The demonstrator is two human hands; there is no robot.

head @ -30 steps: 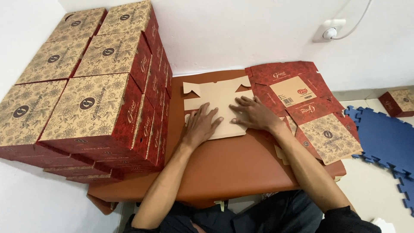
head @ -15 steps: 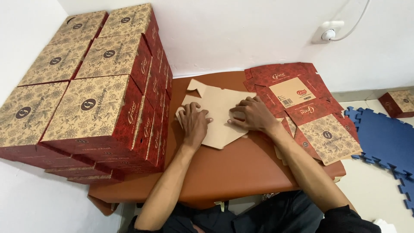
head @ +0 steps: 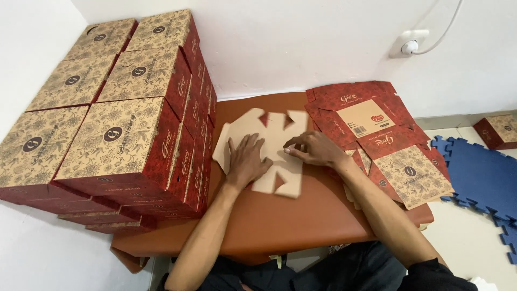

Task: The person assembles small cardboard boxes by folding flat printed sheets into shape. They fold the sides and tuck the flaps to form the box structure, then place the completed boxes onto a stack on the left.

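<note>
The left hand (head: 246, 161) lies spread flat on the cardboard sheet (head: 269, 153); the right hand (head: 315, 149) pinches a flap. Uneven pressure could crease it crookedly.

Head view, steeply down, near table (head: 280, 226)

A flat, unfolded box blank (head: 266, 153) of plain tan cardboard lies inner side up on the brown desk (head: 280, 221), near the middle and toward its far edge. It is die-cut, with notched flaps around its outline and small triangular gaps where the desk shows through. It sits slightly skewed to the desk's edges. The left hand (head: 245, 161) lies flat on its left part; the right hand (head: 315, 150) presses its right part, fingertips curled.
</note>
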